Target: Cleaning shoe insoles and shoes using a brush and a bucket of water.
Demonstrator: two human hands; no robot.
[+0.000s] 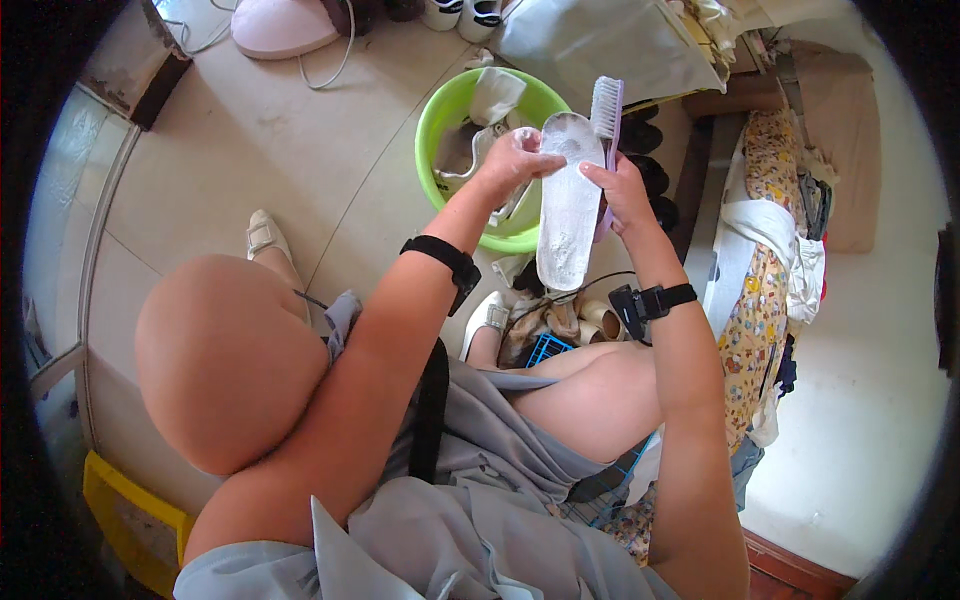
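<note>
A white shoe insole [568, 225], coated with whitish powder or foam and greyer at its far end, is held lengthwise in front of me. My left hand [517, 160] grips its left edge, thumb on top and fingers curled. My right hand [622, 192] has its thumb on the insole's right edge and also holds a light purple scrub brush [608, 108]. The brush stands alongside the insole, its white bristles at the far end. Both hands are above the right part of a green plastic basin [432, 170], which holds white pieces [497, 97] that I cannot make out fully.
A bed edge with patterned yellow fabric [742, 375] runs along the right, with dark shoes [652, 175] beside it. White shoes [460, 15] stand at the far side. A yellow stool-like frame [135, 495] is at lower left. My knees and feet flank the tiled floor [330, 150].
</note>
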